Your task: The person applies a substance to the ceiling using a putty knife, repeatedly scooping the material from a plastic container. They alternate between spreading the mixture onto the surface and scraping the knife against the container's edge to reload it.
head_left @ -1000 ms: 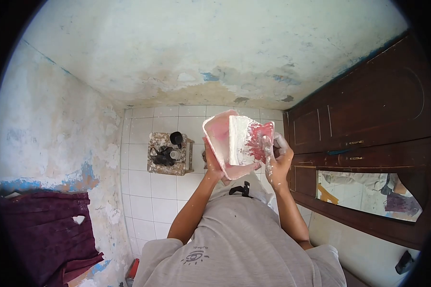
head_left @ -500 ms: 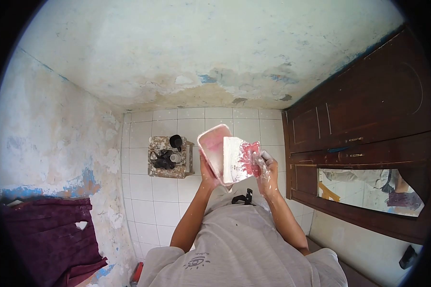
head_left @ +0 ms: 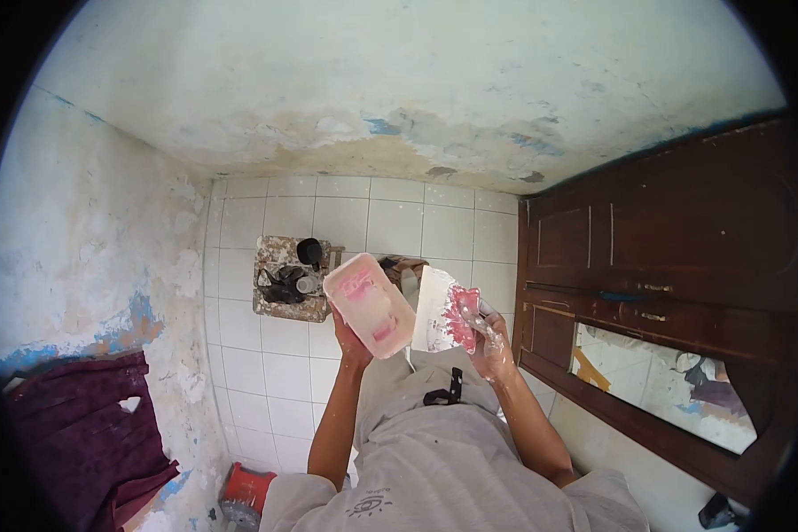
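My left hand [head_left: 353,344] grips a pale pink plastic tray [head_left: 338,282] by its left side, with the fingers mostly hidden beneath it. The tray is tilted, and its inside shows pinkish smears. In my right hand [head_left: 495,351] is a wide putty knife [head_left: 438,312], its blade coated in white putty and its red part smeared white. White residue covers my right fingers too. The blade's left edge is close to the tray's right side. A thin white strand hangs below the tray's lower corner.
A paint-spattered stool [head_left: 315,310] bears a black cup [head_left: 309,251] and dark items. A dark wooden cabinet [head_left: 559,248] with a mirror lines the right. Peeling walls rise ahead and left, where purple cloth [head_left: 80,426] hangs. A red container [head_left: 248,486] stands lower left.
The tray has moved left and down and turned its inside more toward me. The putty knife, earlier overlapping the tray, is now apart from it. My view has shifted slightly.
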The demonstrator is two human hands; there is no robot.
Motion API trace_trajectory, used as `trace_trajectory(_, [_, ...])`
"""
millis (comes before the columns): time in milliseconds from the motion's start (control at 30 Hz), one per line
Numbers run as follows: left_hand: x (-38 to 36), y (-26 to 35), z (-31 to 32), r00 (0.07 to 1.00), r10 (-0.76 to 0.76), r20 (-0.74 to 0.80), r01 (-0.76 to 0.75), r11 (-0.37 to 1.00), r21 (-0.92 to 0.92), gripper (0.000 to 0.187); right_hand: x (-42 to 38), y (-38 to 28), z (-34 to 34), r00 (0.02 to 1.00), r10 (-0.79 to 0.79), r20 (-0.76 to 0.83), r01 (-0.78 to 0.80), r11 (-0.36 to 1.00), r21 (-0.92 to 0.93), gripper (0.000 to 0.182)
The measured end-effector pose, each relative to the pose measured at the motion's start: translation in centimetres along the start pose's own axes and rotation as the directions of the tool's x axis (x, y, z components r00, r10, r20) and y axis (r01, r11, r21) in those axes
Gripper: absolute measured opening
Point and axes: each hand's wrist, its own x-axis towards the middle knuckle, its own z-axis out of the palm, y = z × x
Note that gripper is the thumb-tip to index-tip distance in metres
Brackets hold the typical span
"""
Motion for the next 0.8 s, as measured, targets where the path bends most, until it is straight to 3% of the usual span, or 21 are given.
trace_trajectory(67, [0.7,-0.3,-0.6,0.999,-0.047,-0.025,0.046,0.998,-0.031,0.068,2.7,0.6,-1.8,0.993,0.03,0.115,-0.034,0.999,0.027,0.047])
trace_trajectory(200, [3.2,-0.5,-1.6,0.992,-0.1,-0.076,0.088,0.986,-0.141,0.07,10.4,1.7,-3.5,0.964,0.197,0.178,-0.209,0.977,0.049,0.053])
trace_trajectory(300, [4.4,-1.5,-3.3,0.98,-0.055,-0.192,0.033,0.993,-0.115,0.072,18.6,4.0,-4.5,0.936,0.258,0.238,-0.304,0.935,0.182,0.056])
trace_trajectory(400, [8.5,-2.0,-4.6,0.969,-0.004,-0.245,-0.003,1.0,-0.028,0.075,28.4,6.4,-5.9,0.9,0.328,0.287,-0.376,0.917,0.132,0.053])
trace_trajectory(467, [10.3,-2.6,-3.6,0.973,0.028,-0.228,-0.012,0.997,0.07,0.079,35.0,9.0,-6.9,0.909,0.313,0.275,-0.38,0.894,0.239,0.042])
trace_trajectory(533, [10.9,-4.0,-6.5,0.959,-0.051,-0.28,0.012,0.99,-0.14,0.083,42.2,13.1,-9.4,0.935,0.3,0.191,-0.352,0.85,0.391,0.032])
trace_trajectory(600, [12.3,-5.7,-9.0,0.947,-0.086,-0.31,0.004,0.967,-0.256,0.086,48.6,14.2,-9.3,0.916,0.235,0.326,-0.337,0.89,0.308,0.026])
trace_trajectory(667, [12.9,-7.1,-10.3,0.932,-0.098,-0.349,-0.005,0.959,-0.283,0.088,53.2,13.0,-5.6,0.964,0.227,0.139,-0.254,0.94,0.226,0.021])
trace_trajectory(800, [15.6,-7.6,-10.3,0.923,-0.176,-0.344,0.053,0.939,-0.339,0.09,63.4,15.8,-6.8,0.985,0.169,0.047,-0.172,0.878,0.446,0.015])
